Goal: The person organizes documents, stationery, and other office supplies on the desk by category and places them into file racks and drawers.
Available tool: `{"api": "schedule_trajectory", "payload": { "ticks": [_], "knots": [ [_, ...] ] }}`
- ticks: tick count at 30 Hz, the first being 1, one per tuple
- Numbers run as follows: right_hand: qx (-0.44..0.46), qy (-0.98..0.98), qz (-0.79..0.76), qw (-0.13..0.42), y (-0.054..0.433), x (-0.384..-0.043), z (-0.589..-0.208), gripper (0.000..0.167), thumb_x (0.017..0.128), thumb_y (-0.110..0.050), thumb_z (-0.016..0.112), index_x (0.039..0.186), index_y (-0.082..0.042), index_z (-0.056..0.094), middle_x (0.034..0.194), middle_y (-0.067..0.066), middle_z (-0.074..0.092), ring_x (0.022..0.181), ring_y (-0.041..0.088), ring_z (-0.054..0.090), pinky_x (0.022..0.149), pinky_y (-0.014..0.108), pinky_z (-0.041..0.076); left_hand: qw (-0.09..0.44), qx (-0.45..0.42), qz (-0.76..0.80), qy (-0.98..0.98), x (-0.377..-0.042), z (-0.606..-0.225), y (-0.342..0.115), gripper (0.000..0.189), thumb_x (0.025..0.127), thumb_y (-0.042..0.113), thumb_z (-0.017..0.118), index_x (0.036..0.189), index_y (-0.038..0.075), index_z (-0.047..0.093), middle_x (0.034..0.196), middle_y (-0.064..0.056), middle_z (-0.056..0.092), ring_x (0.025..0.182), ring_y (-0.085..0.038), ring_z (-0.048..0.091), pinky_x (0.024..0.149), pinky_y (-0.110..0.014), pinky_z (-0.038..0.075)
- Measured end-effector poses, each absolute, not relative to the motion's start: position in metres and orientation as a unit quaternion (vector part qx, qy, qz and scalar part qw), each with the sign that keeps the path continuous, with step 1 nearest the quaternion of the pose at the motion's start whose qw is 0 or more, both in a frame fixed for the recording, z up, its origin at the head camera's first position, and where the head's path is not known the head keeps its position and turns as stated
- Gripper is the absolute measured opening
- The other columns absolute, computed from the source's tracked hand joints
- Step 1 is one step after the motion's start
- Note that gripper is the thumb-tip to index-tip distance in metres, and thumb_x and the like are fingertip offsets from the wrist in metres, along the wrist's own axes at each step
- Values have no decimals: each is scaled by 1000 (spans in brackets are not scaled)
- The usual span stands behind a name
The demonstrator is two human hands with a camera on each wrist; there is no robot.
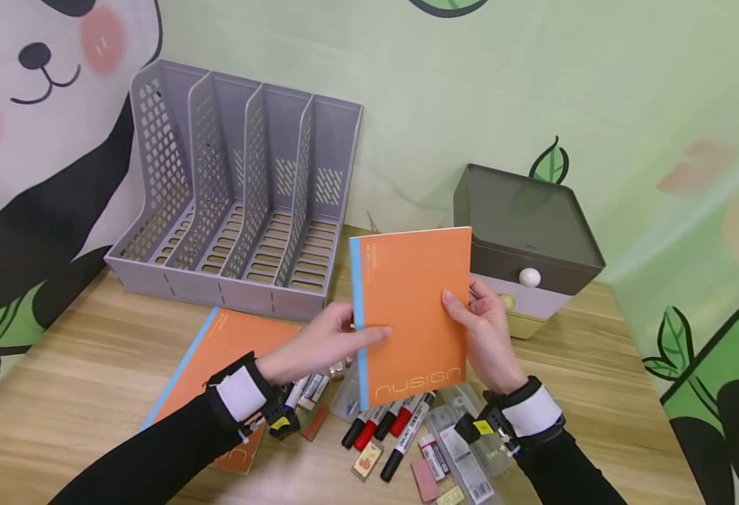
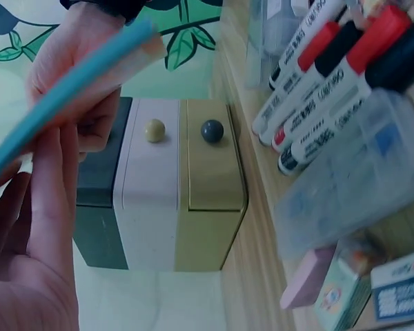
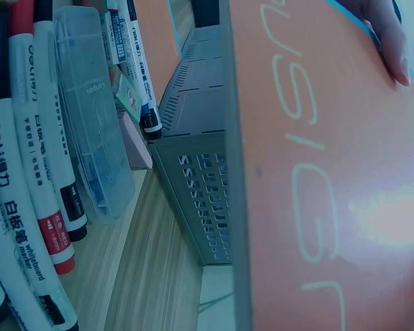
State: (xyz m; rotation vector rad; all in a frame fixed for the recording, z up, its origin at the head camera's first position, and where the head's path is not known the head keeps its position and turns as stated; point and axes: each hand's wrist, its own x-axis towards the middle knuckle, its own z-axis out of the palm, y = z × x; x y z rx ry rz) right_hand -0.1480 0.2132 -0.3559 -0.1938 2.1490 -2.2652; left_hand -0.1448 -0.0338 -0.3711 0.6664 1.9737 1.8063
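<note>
An orange notebook [image 1: 413, 308] with a blue spine is held upright above the table between both hands. My left hand [image 1: 325, 340] grips it at the spine side, thumb on the front cover and fingers behind. At the opposite edge my right hand [image 1: 485, 333] pinches it, thumb in front. The left wrist view shows the notebook's blue spine [image 2: 69, 96] edge-on; the right wrist view shows its cover [image 3: 317, 172] up close. A second orange notebook [image 1: 230, 344] lies flat on the table, partly under my left forearm.
A grey file rack [image 1: 249, 280] with several slots stands at the back left. At the back right is a small drawer box [image 1: 533, 238] with round knobs. Whiteboard markers [image 1: 407, 435], erasers [image 1: 424, 480] and clear plastic cases [image 1: 464, 449] lie below the held notebook.
</note>
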Motion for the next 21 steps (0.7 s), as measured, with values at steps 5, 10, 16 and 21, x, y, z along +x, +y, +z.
{"api": "schedule_trajectory", "payload": {
  "ticks": [5, 10, 16, 21],
  "knots": [
    [-69, 703, -708, 4, 205, -155, -358, 19, 101, -5, 56, 117, -13, 56, 96, -13, 74, 86, 6, 72, 77, 25, 61, 195, 244, 647, 696, -149, -368, -33, 50, 102, 18, 59, 148, 10, 42, 141, -18, 60, 117, -31, 69, 88, -38, 61],
    [-79, 732, -677, -5, 199, -160, -360, 22, 99, -4, 60, 121, -4, 56, 94, -15, 73, 85, 5, 70, 76, 23, 60, 161, 242, 631, 719, -149, -366, -40, 48, 101, 15, 60, 146, 8, 44, 139, -18, 62, 117, -32, 69, 91, -39, 61],
    [-79, 746, -660, -43, 206, -161, -364, 28, 99, 3, 56, 126, 0, 54, 92, -17, 70, 90, 3, 67, 84, 19, 56, 126, 254, 596, 751, -150, -363, -55, 48, 101, 16, 60, 146, 6, 46, 137, -19, 63, 116, -31, 70, 93, -40, 59],
    [-69, 740, -667, -55, 217, -157, -370, 24, 99, 5, 53, 122, -4, 54, 92, -10, 71, 91, 6, 69, 86, 19, 58, 99, 222, 586, 773, -157, -358, -75, 53, 102, 17, 58, 151, 9, 39, 138, -19, 62, 115, -32, 69, 91, -39, 60]
  ]
}}
